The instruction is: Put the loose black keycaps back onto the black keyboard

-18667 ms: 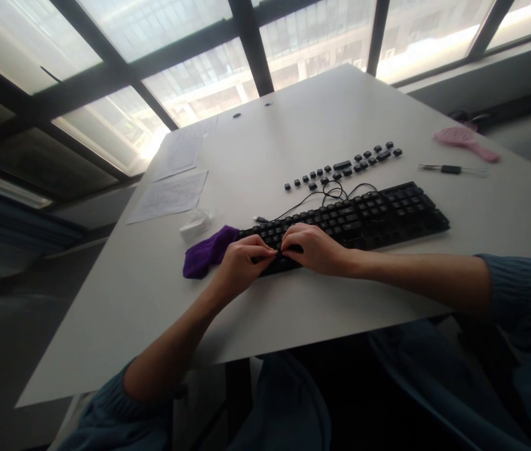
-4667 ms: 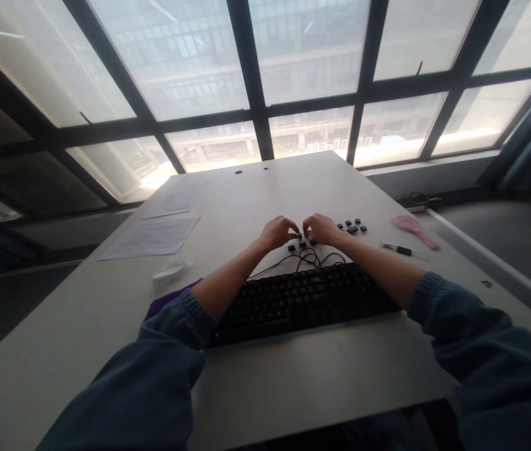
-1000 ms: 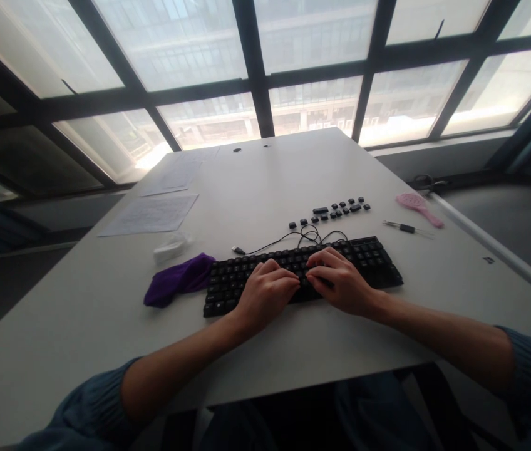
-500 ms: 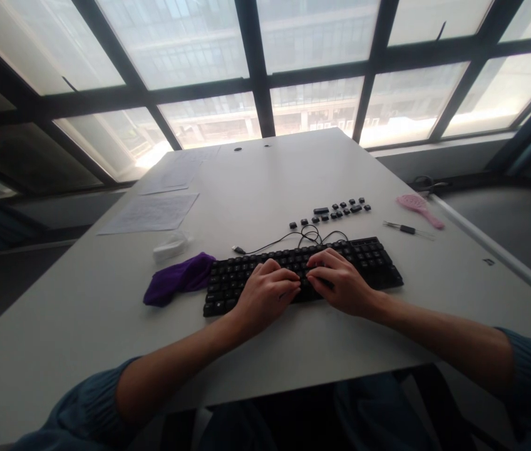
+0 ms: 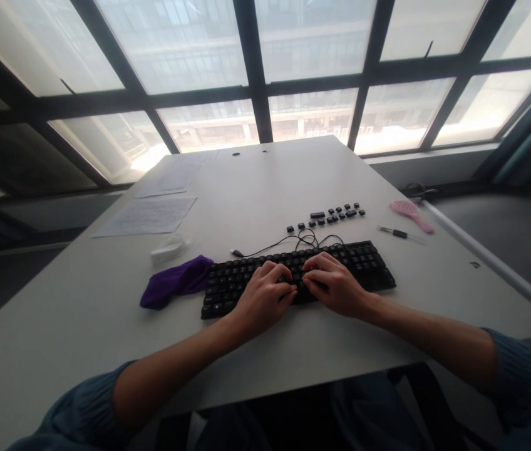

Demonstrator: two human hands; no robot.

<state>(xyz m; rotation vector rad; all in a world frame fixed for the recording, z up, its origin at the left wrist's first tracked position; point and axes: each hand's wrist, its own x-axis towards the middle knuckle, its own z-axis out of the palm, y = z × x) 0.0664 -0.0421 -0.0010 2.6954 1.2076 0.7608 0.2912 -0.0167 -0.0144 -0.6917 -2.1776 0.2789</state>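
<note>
A black keyboard (image 5: 371, 266) lies on the white table (image 5: 256, 200), close to its front edge. Over the middle keys, my left hand (image 5: 265, 294) is closed, its fingers bent and drawn together at the tips. Just to its right, my right hand (image 5: 334, 282) is closed too, with curled fingers and thumb converging on the same keys. Anything pinched between the fingertips is too small or hidden to name. Behind the keyboard several loose black keycaps (image 5: 317, 215) stand in rough rows, and a black cable (image 5: 270, 246) with a USB plug lies coiled.
A purple cloth (image 5: 176, 282) touches the keyboard's left end, with a white object (image 5: 168, 250) behind it. Papers (image 5: 146, 216) lie at the left. On the right are a thin tool with a dark handle (image 5: 399, 234) and a pink hairbrush (image 5: 409, 212). Windows stand beyond the table.
The view has shifted slightly, so the things on the table appear a little further left. My left hand's fingers have moved slightly over the keys; my right hand stays beside them.
</note>
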